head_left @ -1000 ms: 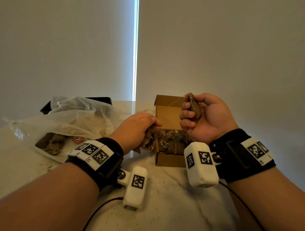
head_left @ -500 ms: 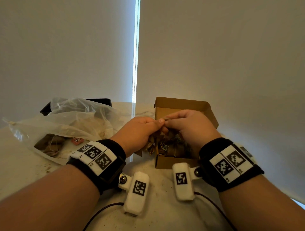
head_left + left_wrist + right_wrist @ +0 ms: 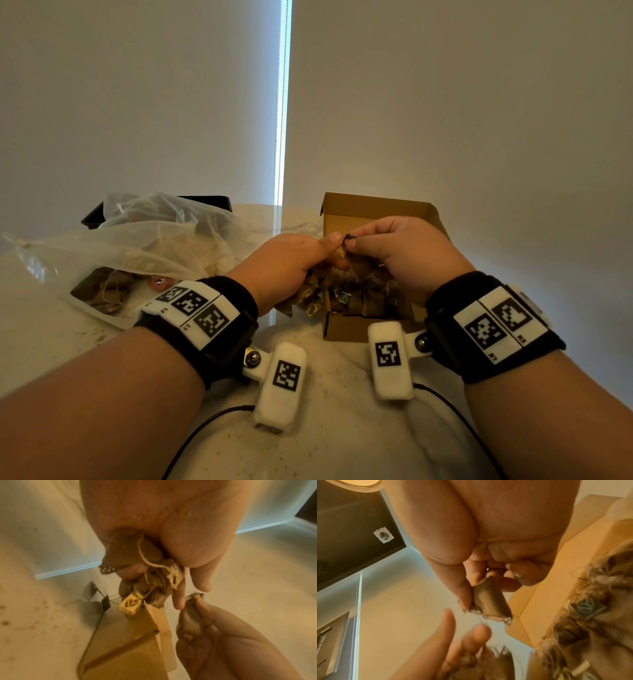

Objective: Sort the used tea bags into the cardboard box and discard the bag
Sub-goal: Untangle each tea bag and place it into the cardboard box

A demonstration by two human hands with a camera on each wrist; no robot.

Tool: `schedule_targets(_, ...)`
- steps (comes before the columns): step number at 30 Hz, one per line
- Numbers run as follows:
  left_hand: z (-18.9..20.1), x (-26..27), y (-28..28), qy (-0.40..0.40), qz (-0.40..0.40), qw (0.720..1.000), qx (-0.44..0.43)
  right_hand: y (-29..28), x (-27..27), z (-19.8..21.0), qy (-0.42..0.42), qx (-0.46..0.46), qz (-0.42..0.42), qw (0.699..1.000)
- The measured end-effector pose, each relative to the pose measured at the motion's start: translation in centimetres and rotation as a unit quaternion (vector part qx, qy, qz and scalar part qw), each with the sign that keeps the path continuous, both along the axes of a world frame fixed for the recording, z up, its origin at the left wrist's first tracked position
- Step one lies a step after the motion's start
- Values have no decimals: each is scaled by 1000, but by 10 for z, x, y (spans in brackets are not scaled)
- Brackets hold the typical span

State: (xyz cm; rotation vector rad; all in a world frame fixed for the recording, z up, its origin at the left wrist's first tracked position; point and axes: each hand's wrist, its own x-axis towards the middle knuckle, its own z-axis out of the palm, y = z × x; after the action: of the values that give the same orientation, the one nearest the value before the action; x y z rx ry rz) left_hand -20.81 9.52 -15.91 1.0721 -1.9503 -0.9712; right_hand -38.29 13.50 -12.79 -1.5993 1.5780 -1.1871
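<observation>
Cardboard box (image 3: 376, 209) is the landmark: it stands open on the pale counter (image 3: 342, 428), already holding a heap of used tea bags (image 3: 373, 294). Directly above its near-left corner the two hands meet. The left hand (image 3: 287, 263) is curled round a tangled clump of tea bags (image 3: 137, 555), strings and a yellow tag (image 3: 130, 603) dangling from it just over the box's left wall. The right hand (image 3: 407, 253), above the box's open middle, pinches a single tea bag (image 3: 489, 600) between thumb and fingers; a thin string seems to run from it back toward the clump, though blur makes that uncertain. That bag hangs with its long axis roughly downward, crimped edge lowest in the right wrist view, so the box interior lies straight below the right hand, which is the nearer of the two to the opening. Judging from this, the coming move is to draw the bag free rightward and drop it in. Well to the left of the box lies the clear plastic bag (image 3: 144, 240), a few tea bags left inside.
</observation>
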Motion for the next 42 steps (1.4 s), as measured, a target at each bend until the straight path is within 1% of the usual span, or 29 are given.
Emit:
schedule_targets(3,-6,2,-7,23,79,996,18,-2,-11,3,-53,4,-73,996)
schedule_targets(4,-7,3,-8,15,93,995,40,-3,-14,4,-64,12,-88,994)
schedule_targets(5,-8,3,-8,-11,94,993,67,-3,-16,3,-59,26,-97,993)
schedule_targets(7,-10,0,-5,-83,68,988,115,-5,-14,0,-28,63,-97,993)
schedule_targets(8,-9,-2,-2,-99,48,984,138,-5,-11,-1,-13,89,-89,992)
schedule_targets(10,-8,-8,4,-88,18,981,171,-6,-3,-2,22,156,-75,985)
schedule_targets(12,-7,-11,6,-89,11,981,173,-6,3,-2,34,214,-70,974)
schedule_targets(14,-8,-12,6,-95,5,981,171,-8,4,-5,40,238,-61,968)
schedule_targets(17,-8,-11,5,-86,1,981,173,-12,1,-13,44,242,-51,968)
schedule_targets(21,-9,-10,3,-82,-10,982,167,-14,4,-14,-5,261,-36,965)
schedule_targets(25,-10,-9,3,-71,-25,982,174,-17,12,-13,11,262,-32,965)
schedule_targets(30,-11,-7,2,-64,-34,981,178,-21,15,-13,26,253,-58,965)
schedule_targets(34,-15,-7,-2,-49,-15,979,199,-16,13,-15,3,235,-53,971)
schedule_targets(36,-20,-4,-7,-6,11,970,241,-13,12,-14,-3,210,-57,976)
schedule_targets(37,-23,-2,-10,40,26,960,275,-11,12,-14,4,193,-62,979)
schedule_targets(40,-25,4,-18,211,35,911,352,-8,12,-11,44,121,-81,988)
schedule_targets(42,-24,7,-21,285,45,888,357,-5,15,-10,62,73,-70,993)
